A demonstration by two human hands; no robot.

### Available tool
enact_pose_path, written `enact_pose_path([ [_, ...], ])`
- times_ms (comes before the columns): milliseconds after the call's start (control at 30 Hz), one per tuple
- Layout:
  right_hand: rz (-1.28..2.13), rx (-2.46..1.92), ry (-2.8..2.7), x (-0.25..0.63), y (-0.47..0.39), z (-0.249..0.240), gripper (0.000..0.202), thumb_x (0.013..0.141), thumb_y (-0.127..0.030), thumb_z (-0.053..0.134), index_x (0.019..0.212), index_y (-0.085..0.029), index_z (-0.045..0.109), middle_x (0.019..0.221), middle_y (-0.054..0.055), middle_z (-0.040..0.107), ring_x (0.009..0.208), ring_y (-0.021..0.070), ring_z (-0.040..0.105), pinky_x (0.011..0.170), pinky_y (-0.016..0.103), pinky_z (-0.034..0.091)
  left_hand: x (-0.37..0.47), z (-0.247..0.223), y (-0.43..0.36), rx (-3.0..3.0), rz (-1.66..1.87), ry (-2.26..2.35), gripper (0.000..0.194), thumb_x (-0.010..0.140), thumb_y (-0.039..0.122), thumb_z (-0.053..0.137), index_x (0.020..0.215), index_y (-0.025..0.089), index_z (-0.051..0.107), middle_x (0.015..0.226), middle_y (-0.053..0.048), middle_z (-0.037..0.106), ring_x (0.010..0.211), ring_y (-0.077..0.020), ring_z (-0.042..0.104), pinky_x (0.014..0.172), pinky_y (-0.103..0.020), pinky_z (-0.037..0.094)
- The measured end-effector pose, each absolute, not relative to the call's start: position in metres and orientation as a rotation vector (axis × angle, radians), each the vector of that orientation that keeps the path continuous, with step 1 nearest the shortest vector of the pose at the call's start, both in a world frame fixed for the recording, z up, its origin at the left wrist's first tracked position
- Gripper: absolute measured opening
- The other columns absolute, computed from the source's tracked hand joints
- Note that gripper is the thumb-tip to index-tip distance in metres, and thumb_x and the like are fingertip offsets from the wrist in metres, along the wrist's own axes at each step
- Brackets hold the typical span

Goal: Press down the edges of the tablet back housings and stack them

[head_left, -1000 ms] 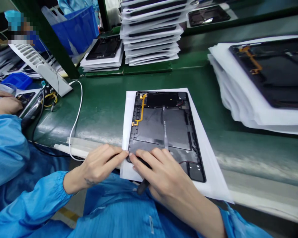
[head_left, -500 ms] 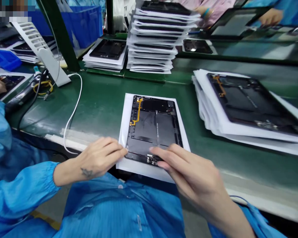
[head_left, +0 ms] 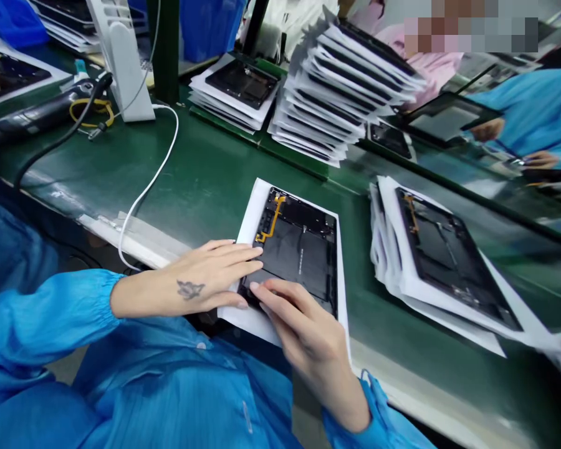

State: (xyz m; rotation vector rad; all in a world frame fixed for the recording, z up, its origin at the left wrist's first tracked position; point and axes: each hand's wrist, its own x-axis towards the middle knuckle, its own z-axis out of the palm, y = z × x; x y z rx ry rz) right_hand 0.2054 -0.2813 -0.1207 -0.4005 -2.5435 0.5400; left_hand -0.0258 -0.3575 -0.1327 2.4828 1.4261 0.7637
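An opened tablet (head_left: 292, 249) with dark insides and an orange flex cable (head_left: 275, 219) lies on a white sheet (head_left: 250, 215) at the bench's front edge. My left hand (head_left: 206, 277) stretches flat from the left, fingers extended over the tablet's left edge, thumb low by its near corner. My right hand (head_left: 308, 330) bends over the tablet's near end, fingers curled and tips pressed together close to the near left corner. Whatever those fingertips hold, if anything, is hidden. The small board at the near edge is covered by my right hand.
To the right, another opened tablet (head_left: 453, 255) tops a stack of white sheets (head_left: 393, 249). Behind stand a tall stack of sheets and tablets (head_left: 336, 93) and a lower one (head_left: 238, 87). A white cable (head_left: 154, 174) crosses the left side, near a white stand (head_left: 121, 68). Co-workers sit left and opposite.
My left hand has flattened and slid over the tablet's left edge. My right hand has moved left along the near end to the corner. The camera view has tilted.
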Motion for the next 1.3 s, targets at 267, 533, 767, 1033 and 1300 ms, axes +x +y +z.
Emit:
enact_pose_path([
  [267, 0.361, -0.455, -2.616, 0.203, -0.280, -0.124, 0.036, 0.098, -0.006, 0.049, 0.125, -0.023, 0.066, 0.098, 0.007, 0.071, 0.088, 0.0170, 0.073, 0.071, 0.025, 0.059, -0.025, -0.134, -0.354, 2.540, 0.771, 1.451, 0.047, 0.106, 0.037, 0.047, 0.144, 0.009, 0.049, 0.153, -0.016, 0.050, 0.146, -0.0225, 0.043, 0.123, -0.041, 0.033],
  [533, 0.314, -0.422, -2.656, 0.201, -0.280, -0.124, 0.031, 0.099, -0.007, 0.048, 0.121, -0.020, 0.066, 0.097, 0.008, 0.071, 0.087, 0.0159, 0.071, 0.071, 0.025, 0.058, -0.024, -0.132, -0.354, 2.560, 0.754, 1.478, 0.046, 0.106, 0.038, 0.046, 0.141, 0.008, 0.052, 0.151, -0.015, 0.052, 0.144, -0.0234, 0.046, 0.121, -0.040, 0.033],
  [767, -0.065, -0.213, -2.780, 0.192, -0.280, -0.108, 0.027, 0.101, -0.007, 0.041, 0.107, -0.010, 0.068, 0.096, 0.012, 0.073, 0.073, 0.0170, 0.061, 0.060, 0.029, 0.049, -0.022, -0.136, -0.352, 2.549, 0.799, 1.480, 0.047, 0.103, 0.038, 0.053, 0.138, 0.007, 0.055, 0.149, -0.016, 0.055, 0.141, -0.0267, 0.050, 0.118, -0.042, 0.038],
  [1033, -0.259, 0.045, -2.938, 0.177, -0.267, -0.083, 0.039, 0.105, -0.010, 0.032, 0.090, -0.013, 0.068, 0.084, 0.006, 0.068, 0.066, 0.0162, 0.053, 0.054, 0.031, 0.038, -0.023, -0.149, -0.349, 2.544, 0.821, 1.456, 0.048, 0.104, 0.041, 0.050, 0.140, 0.010, 0.052, 0.151, -0.017, 0.051, 0.144, -0.0252, 0.046, 0.119, -0.042, 0.038],
  [1300, -0.279, 0.015, -2.973, 0.182, -0.274, -0.087, 0.031, 0.103, -0.010, 0.040, 0.090, -0.013, 0.068, 0.087, 0.006, 0.068, 0.068, 0.0170, 0.051, 0.058, 0.032, 0.039, -0.023, -0.149, -0.348, 2.545, 0.879, 1.431, 0.046, 0.106, 0.041, 0.046, 0.137, 0.009, 0.054, 0.148, -0.018, 0.055, 0.142, -0.0253, 0.048, 0.118, -0.041, 0.038],
])
